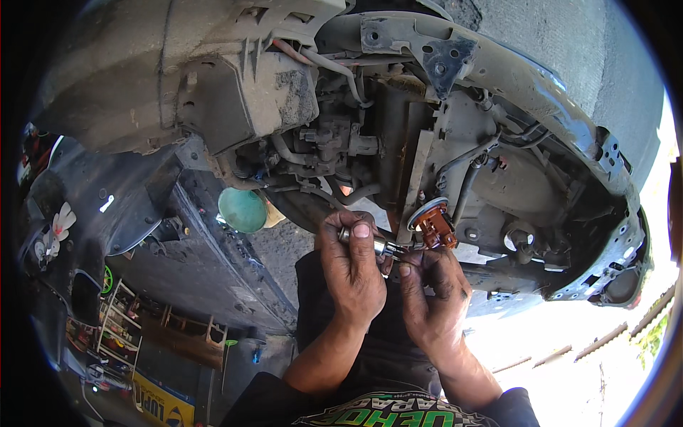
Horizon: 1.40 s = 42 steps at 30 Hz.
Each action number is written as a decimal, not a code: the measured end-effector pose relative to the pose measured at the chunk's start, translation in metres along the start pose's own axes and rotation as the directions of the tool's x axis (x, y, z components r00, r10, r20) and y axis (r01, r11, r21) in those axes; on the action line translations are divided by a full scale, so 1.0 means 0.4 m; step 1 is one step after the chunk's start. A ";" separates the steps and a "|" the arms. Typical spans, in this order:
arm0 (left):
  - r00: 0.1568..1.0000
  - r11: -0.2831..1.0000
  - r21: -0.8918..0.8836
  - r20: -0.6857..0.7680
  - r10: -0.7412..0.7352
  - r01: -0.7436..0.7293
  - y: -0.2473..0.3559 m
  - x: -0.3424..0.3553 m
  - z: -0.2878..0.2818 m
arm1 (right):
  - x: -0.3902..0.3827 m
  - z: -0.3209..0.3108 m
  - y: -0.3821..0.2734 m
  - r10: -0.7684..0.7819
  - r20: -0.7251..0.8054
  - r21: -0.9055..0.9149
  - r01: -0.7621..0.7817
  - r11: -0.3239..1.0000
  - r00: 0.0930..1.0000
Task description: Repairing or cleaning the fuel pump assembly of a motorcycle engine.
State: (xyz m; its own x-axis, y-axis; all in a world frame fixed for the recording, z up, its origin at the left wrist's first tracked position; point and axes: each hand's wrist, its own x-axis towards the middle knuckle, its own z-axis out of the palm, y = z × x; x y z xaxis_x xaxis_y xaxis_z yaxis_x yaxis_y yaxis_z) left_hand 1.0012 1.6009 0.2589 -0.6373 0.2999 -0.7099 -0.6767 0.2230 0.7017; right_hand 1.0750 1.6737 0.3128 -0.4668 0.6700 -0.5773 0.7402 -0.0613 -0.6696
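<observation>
- Below the exposed car body [491, 60], clamping a silver cylinder [379, 245] in the left hand [356, 267], close beside the right hand [437, 295].
- Curling right fingers and thumb shut at the lower edge of an orange-brown plastic piece [436, 228] with a round rim.
- Spotting a round green basin [240, 211] beyond, to the left; failing to tell any contents.
- Seeing small items on a shelf rack [119, 324], lower left, blurring past naming.
- Losing the cylinder's far tip among fingertips; losing the right-hand background in glare.
</observation>
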 end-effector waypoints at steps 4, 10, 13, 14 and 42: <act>1.000 1.000 -0.020 0.005 0.011 -0.011 0.005 -0.001 0.005 | -0.001 0.002 0.008 -0.031 -0.011 -0.007 0.031 1.000 0.999; 0.999 0.999 0.019 0.010 0.049 -0.049 -0.001 -0.003 0.003 | -0.004 0.008 0.005 0.014 -0.041 0.018 -0.013 1.000 0.999; 0.998 0.997 0.042 0.014 0.061 -0.062 0.001 -0.005 0.001 | -0.003 0.008 -0.001 0.028 -0.030 0.022 -0.027 0.999 0.999; 0.998 0.997 0.040 0.016 0.060 -0.060 0.003 -0.005 0.004 | -0.003 0.007 -0.001 0.027 -0.031 0.022 -0.026 0.999 0.999; 0.999 0.996 -0.078 -0.001 0.048 -0.048 -0.040 -0.022 0.003 | -0.025 0.043 0.061 -0.211 -0.222 -0.020 0.212 0.977 0.952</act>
State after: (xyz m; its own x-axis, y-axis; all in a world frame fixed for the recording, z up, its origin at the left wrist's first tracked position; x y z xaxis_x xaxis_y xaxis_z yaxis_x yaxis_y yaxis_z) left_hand 1.0179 1.5959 0.2540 -0.6696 0.3090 -0.6754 -0.6720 0.1351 0.7281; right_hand 1.0895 1.6529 0.2943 -0.4935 0.8147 -0.3044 0.6338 0.0972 -0.7674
